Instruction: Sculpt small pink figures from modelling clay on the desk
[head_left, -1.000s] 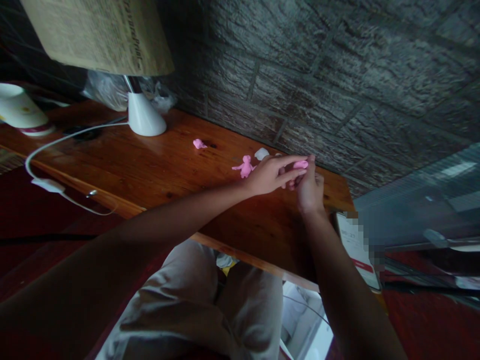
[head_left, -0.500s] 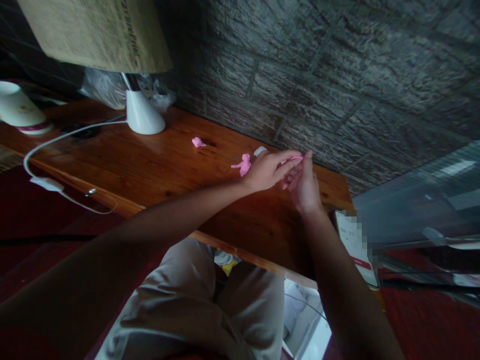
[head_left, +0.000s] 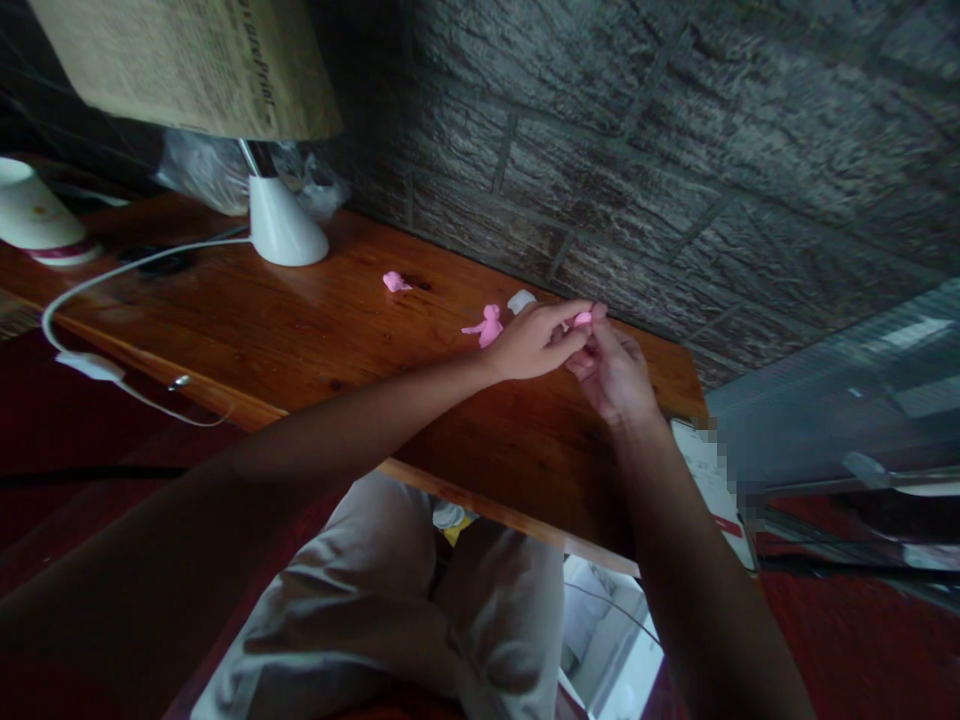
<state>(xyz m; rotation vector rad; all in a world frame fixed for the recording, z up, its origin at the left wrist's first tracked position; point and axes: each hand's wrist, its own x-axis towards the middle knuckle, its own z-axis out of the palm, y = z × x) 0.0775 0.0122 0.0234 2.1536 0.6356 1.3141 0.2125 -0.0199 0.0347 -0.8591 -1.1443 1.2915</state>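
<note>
Between the fingertips of both hands is a small piece of pink modelling clay (head_left: 583, 319). My left hand (head_left: 536, 340) pinches it from the left, and the thumb and finger of my right hand (head_left: 616, 368) close on it from the right. Just left of my left hand, a pink clay figure (head_left: 489, 326) with a round head and an outstretched arm lies on the wooden table (head_left: 480, 430). Farther left is a smaller pink clay lump (head_left: 394, 282). A white scrap (head_left: 520, 300) sits behind my left hand, partly covered by it.
A lamp with a white base (head_left: 286, 225) and printed shade (head_left: 202, 70) stands at the left, its white cord (head_left: 112, 275) hanging over the front edge. A paper cup (head_left: 37, 215) is at far left. Behind the table rises a stone-patterned wall (head_left: 600, 130). A white box (head_left: 712, 490) lies at right.
My right hand has turned, its fingers now bent onto the clay rather than stretched upward. The pink piece shows more plainly between the fingertips. My left hand has barely moved.
</note>
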